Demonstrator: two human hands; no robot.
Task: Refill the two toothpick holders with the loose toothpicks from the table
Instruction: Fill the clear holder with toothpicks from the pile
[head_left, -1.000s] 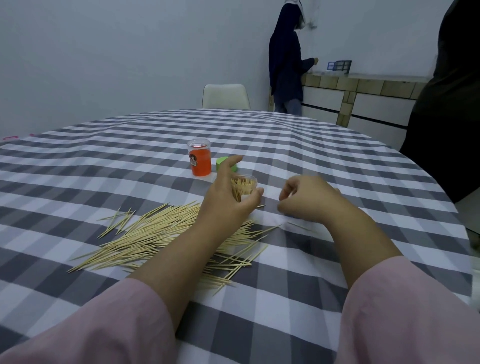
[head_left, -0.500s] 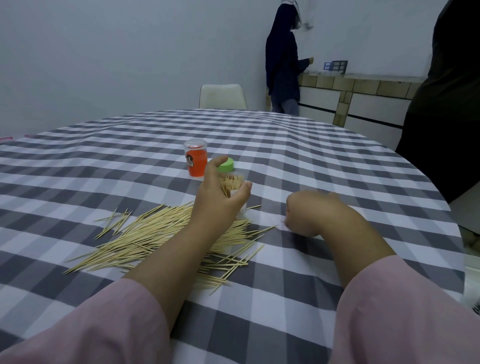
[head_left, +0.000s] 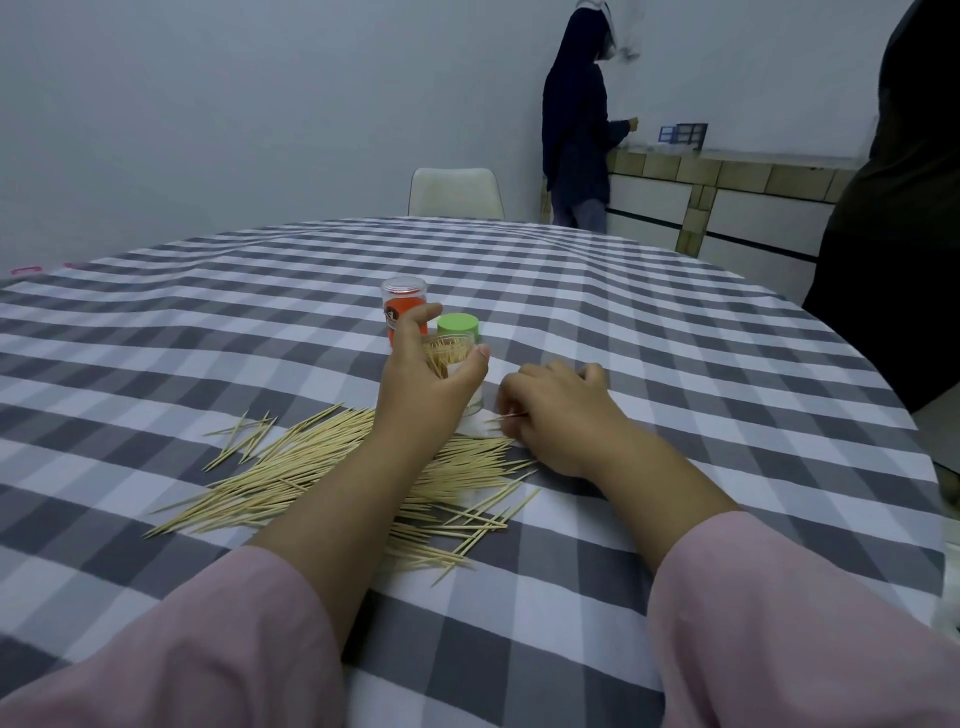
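Left hand wraps clear holder, part-filled, mid-table. Right hand pinches toothpick beside loose pile. Filling step under way; next: lift pick, drop into holder mouth.

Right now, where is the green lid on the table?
In the head view, the green lid sits on the checked tablecloth near the table's middle, right of the orange holder and just behind the clear holder that the left hand grips.

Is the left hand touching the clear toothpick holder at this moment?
Touching. The head view shows the left hand wrapped round the clear toothpick holder, thumb on its right side and fingers on its left, with no gap.
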